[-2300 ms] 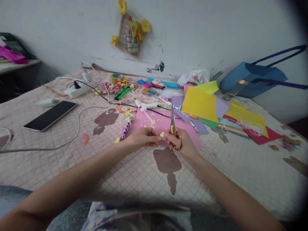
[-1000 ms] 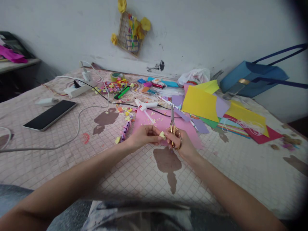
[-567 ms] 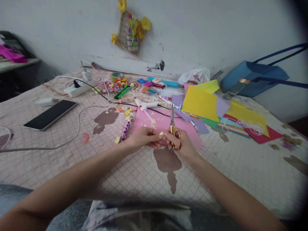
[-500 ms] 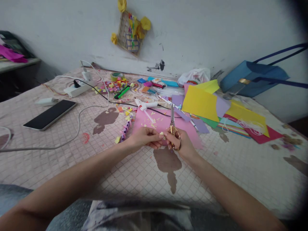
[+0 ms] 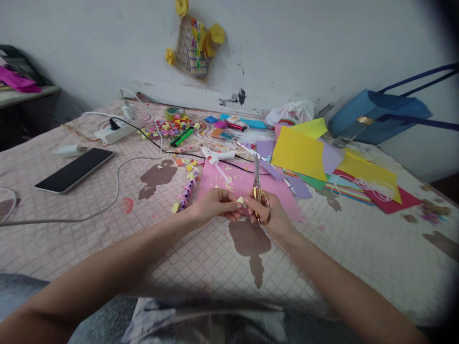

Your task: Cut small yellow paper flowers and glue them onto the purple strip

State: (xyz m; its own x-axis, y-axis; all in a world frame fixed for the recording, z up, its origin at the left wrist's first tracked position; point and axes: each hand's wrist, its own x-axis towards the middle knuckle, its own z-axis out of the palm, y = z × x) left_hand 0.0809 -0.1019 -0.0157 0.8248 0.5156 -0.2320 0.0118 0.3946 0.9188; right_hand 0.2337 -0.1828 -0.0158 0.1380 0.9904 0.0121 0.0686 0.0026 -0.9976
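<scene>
Between the fingertips of my left hand is a small pale yellow paper piece. My right hand is closed around gold-handled scissors, whose blades point up and away from me. Its thumb and finger also reach the edge of the yellow piece. Both hands hover over the near edge of a pink paper sheet, which carries thin yellow scraps. Lying on that sheet's far part is a white glue gun. A purple decorated stick with yellow paper bits rests left of my left hand.
A dark phone and a white power strip with cables occupy the left. Small paper flowers and a green cutter lie at the back. Coloured sheets, white string and a blue bag are on the right.
The yellow paper piece has turned slightly between my fingertips and shows a little more. Both hands and the scissors stay in nearly the same place.
</scene>
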